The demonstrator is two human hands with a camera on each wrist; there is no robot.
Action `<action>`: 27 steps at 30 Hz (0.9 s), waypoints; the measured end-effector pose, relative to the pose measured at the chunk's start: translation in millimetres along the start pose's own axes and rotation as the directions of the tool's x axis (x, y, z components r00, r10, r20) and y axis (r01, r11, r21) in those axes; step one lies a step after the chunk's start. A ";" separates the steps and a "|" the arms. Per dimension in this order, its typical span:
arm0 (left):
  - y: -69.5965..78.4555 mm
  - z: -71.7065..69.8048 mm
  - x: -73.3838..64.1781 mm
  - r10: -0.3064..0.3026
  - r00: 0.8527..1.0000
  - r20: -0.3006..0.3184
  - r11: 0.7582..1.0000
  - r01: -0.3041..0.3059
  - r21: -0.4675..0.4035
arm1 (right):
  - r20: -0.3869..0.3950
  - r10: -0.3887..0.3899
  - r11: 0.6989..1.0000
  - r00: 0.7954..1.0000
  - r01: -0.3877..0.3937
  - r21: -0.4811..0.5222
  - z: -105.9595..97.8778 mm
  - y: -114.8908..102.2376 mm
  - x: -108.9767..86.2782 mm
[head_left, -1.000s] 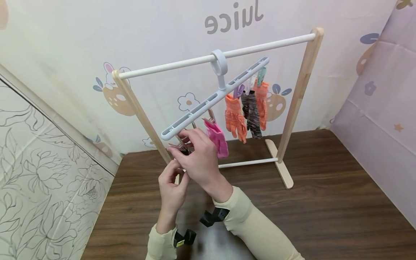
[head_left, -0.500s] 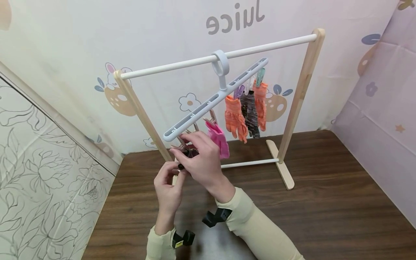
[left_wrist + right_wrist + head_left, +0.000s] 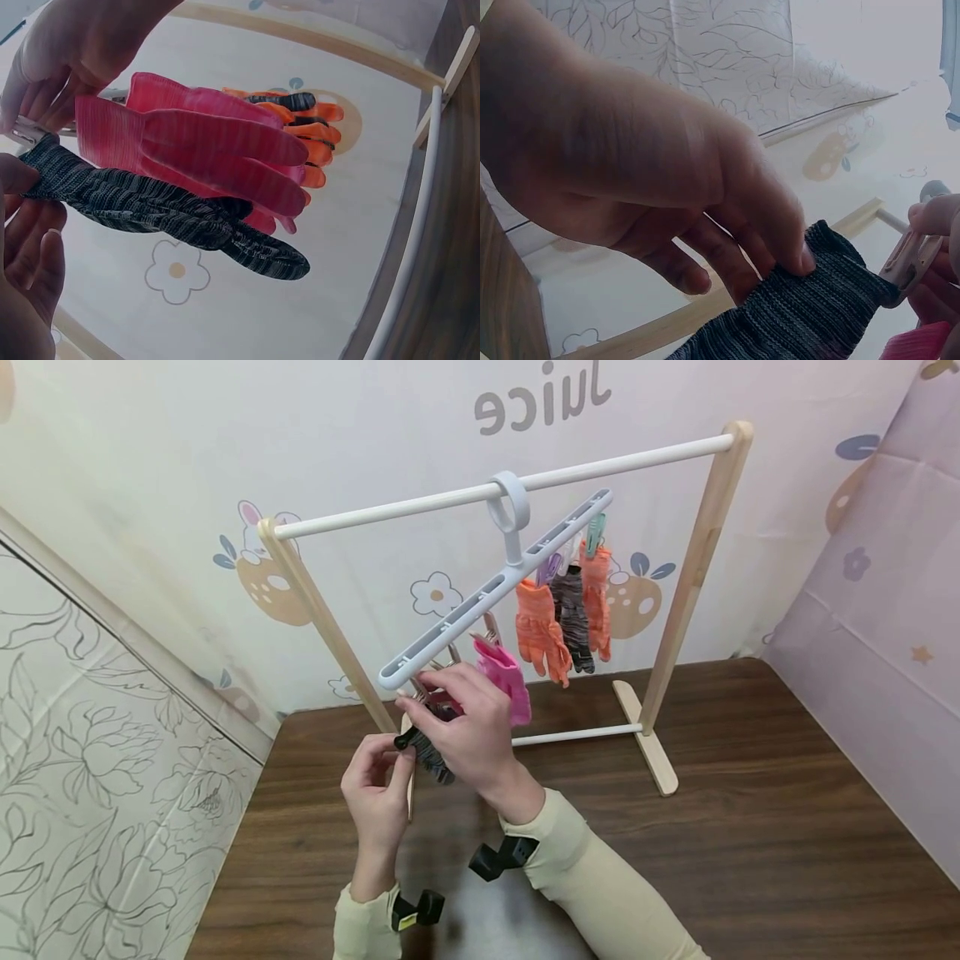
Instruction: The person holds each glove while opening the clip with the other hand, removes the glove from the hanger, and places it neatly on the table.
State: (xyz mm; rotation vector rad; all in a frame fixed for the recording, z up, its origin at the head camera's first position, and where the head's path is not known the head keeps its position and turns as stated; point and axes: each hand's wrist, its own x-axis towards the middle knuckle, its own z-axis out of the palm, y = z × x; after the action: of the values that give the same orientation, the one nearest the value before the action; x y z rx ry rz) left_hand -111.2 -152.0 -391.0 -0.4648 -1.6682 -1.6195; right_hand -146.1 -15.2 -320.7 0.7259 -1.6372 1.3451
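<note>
My left hand (image 3: 378, 793) pinches the cuff of a dark grey striped knit glove (image 3: 165, 202) between thumb and fingers. My right hand (image 3: 472, 718) pinches a pale pink clothespin (image 3: 909, 266), whose jaws sit at the other corner of that cuff. The glove hangs slanting below the near left end of a light blue clip hanger (image 3: 498, 583). Pink gloves (image 3: 195, 142) hang just behind it, partly hidden by my right hand in the head view. The hanger's ring loops over the white rod (image 3: 622, 466) of a wooden rack.
Orange gloves (image 3: 540, 627) and another dark grey glove (image 3: 573, 618) hang from clothespins on the hanger's far right half. The rack's wooden post (image 3: 697, 560) and foot stand on a brown table (image 3: 750, 827). A printed curtain backs it.
My left hand has moved left, drawing the cuff's corner outward, and more of the dark glove shows between the hands. My right hand stays near the hanger's end, shifting slightly.
</note>
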 end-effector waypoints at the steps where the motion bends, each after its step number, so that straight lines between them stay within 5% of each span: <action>1: 3.8 0.9 0.9 -0.002 1.000 -0.001 1.000 0.002 0.004 | 0.002 0.001 1.000 1.000 -0.001 0.004 -0.4 0.1 0.4; 6: 24.1 5.5 5.5 -0.011 1.000 -0.005 1.000 0.011 0.027 | 0.007 0.003 1.000 1.000 -0.003 0.023 -1.6 0.8 2.3; 10: 24.7 5.1 4.3 -0.022 1.000 -0.011 1.000 0.022 0.016 | 0.004 0.013 0.999 1.000 -0.013 0.030 -2.0 1.1 2.2; 21: -5.7 -5.4 -8.2 -0.030 0.999 -0.041 0.999 0.029 -0.031 | -0.023 0.041 0.998 0.999 -0.040 0.056 -2.8 1.6 0.4; 27: -9.3 -8.0 -12.2 -0.024 0.999 -0.032 0.999 0.023 -0.038 | -0.024 0.080 0.993 0.996 -0.078 0.087 -2.7 0.3 -0.4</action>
State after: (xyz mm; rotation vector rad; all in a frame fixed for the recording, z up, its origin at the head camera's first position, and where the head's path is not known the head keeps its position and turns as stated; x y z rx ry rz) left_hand -107.8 -158.1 -406.8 -0.4371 -1.6276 -1.6698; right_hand -145.4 -12.5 -321.1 0.6965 -1.6087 1.4837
